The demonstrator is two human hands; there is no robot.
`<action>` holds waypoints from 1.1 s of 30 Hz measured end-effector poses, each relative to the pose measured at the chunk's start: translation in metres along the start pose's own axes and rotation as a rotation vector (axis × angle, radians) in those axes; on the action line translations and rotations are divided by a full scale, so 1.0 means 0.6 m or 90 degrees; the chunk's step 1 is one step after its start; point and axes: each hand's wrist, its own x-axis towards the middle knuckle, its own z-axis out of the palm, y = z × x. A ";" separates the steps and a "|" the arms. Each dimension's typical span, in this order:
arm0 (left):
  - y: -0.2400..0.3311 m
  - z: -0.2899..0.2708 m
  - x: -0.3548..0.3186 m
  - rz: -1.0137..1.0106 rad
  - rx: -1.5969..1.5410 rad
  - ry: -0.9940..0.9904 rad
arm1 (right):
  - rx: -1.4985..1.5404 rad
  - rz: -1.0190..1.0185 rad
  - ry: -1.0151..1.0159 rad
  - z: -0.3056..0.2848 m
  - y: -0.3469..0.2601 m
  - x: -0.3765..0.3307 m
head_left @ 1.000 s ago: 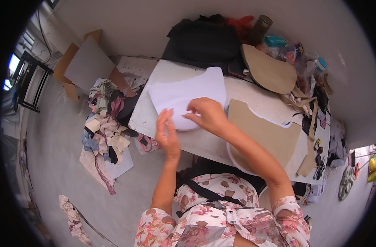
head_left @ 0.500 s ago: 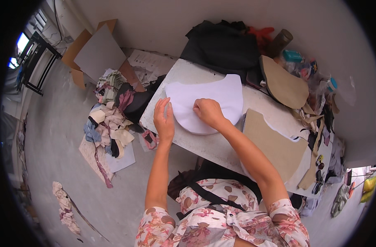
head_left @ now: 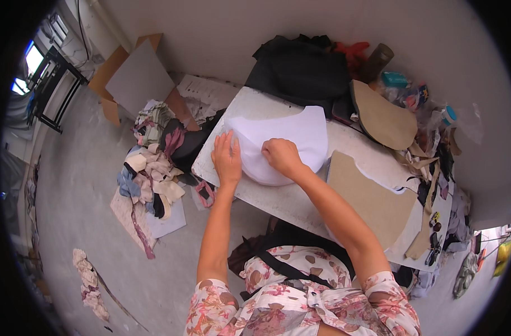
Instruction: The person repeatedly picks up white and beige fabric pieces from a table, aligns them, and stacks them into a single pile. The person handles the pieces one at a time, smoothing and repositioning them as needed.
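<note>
Head view, hands: we see the left hand lying flat, fingers spread narrow, on the near left edge of a white cut sheet; the right hand rests curled on the sheet's middle, knuckles up. Neither hand grips anything; both press down.
Head view, sheet's place: the white cut sheet lies on the left half of a pale worktable, its curved edge toward us and its notched top toward the wall.
Head view, handling: we judge the sheet light, thin and limp, likely to slide or crease if pushed. It looks best held by flat palms, or lifted at two corners of the top edge.
Head view, surface: the table is smooth and hard. A tan card pattern lies to the right, apart from the sheet; a second tan piece leans farther back, beside a black fabric heap.
Head view, room: a bare grey floor spreads to the left. A pile of fabric scraps sits just beside the table's left end, a cardboard sheet leans at the wall, and a lone rag lies well apart.
</note>
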 end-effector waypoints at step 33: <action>0.349 -0.075 0.010 -0.008 -0.660 -0.552 | -0.213 -0.342 0.223 -0.316 -0.043 -0.236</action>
